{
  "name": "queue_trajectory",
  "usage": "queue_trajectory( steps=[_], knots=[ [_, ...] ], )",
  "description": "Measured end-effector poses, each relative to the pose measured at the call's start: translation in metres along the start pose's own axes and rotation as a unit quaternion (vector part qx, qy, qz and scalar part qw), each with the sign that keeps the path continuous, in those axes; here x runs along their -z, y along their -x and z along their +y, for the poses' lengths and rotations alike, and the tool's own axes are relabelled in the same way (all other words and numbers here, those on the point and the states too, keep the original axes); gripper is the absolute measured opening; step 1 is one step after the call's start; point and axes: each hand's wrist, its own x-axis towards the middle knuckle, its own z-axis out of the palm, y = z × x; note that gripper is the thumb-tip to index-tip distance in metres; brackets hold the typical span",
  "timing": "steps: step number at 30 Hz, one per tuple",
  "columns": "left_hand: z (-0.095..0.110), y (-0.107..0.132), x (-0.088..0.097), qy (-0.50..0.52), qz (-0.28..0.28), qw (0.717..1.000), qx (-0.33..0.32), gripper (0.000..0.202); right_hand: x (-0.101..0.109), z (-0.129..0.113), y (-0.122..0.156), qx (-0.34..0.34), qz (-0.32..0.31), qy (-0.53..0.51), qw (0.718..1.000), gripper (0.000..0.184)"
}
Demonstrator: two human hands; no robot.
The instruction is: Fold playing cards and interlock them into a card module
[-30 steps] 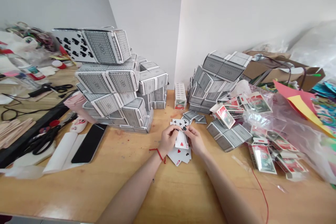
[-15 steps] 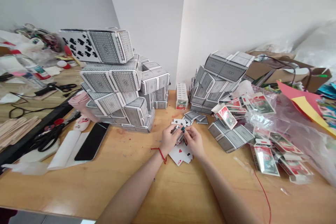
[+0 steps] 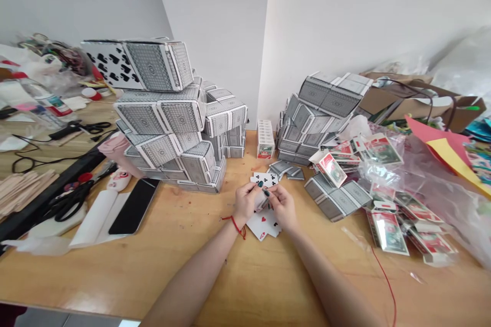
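Note:
Both my hands meet over the middle of the wooden table (image 3: 245,276). My left hand (image 3: 245,202), with a red string at the wrist, and my right hand (image 3: 282,205) pinch a playing card (image 3: 262,199) between their fingertips. Loose face-up cards (image 3: 264,226) lie on the table just under my hands. A club card (image 3: 266,179) lies flat right behind my fingers. A few grey-backed folded cards (image 3: 286,169) lie a little farther back.
A tall stack of boxes made of grey cards (image 3: 169,117) stands at left, a lower pile (image 3: 318,110) at right. Red card packs (image 3: 383,219) and plastic wrap spread at right. A black phone (image 3: 134,207), scissors (image 3: 67,202) and papers lie left.
My hands have shifted slightly and turned the card between the fingers; the red-pip card seen upright a second ago is now folded low between them. The view moved a little.

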Motion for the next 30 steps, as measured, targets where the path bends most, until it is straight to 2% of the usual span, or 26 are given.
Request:
queue_trajectory(
  steps=[4,8,12,18,20,25,30],
  knots=[
    [0.004,-0.005,-0.001,0.034,-0.003,0.999,-0.006,0.019,0.005,-0.001,-0.004,-0.017,0.024,-0.031,0.999,0.019],
    [-0.001,-0.010,-0.001,0.074,0.014,0.997,-0.017,0.029,0.007,-0.001,-0.006,-0.022,0.018,-0.092,0.995,0.023],
    [-0.011,-0.011,0.002,0.022,0.030,0.999,-0.016,0.018,0.009,0.003,-0.007,-0.041,0.013,-0.076,0.996,0.024],
    [-0.013,-0.013,0.009,-0.057,-0.013,0.998,-0.040,0.016,0.015,-0.001,-0.008,-0.010,0.034,0.021,0.999,0.033],
    [-0.012,-0.013,0.009,-0.077,-0.023,0.995,-0.054,0.018,0.016,-0.002,-0.009,-0.010,0.033,0.035,0.999,0.032],
    [-0.009,-0.009,0.006,-0.092,0.030,0.992,-0.076,0.021,0.013,0.001,-0.007,-0.048,-0.006,0.009,0.999,0.023],
    [-0.004,-0.009,0.006,-0.109,-0.023,0.988,-0.105,0.019,0.007,0.002,-0.004,-0.077,-0.036,-0.017,0.996,0.028]
  ],
)
